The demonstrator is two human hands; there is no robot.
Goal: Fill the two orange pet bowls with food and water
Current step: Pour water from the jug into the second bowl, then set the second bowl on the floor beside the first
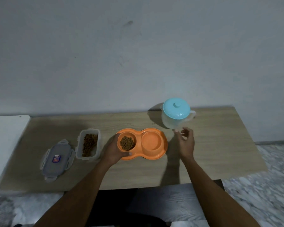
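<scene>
An orange double pet bowl (pixel 161 152) sits mid-table. Its left bowl holds brown kibble (pixel 127 143); its right bowl (pixel 152 141) looks glossy inside, and I cannot tell if it holds water. My left hand (pixel 112 151) grips the left end of the double bowl, thumb on its near rim. My right hand (pixel 185 141) hovers open just right of the bowl, its fingertips close below a clear jug with a blue lid (pixel 176 114), not touching it.
A clear food container (pixel 88 143) with kibble stands open left of the bowl, its lid (pixel 57 160) lying further left. The wooden table (pixel 220 153) ends at a white surface (pixel 5 136) on the left. A dark stool (pixel 169 202) sits below the near edge.
</scene>
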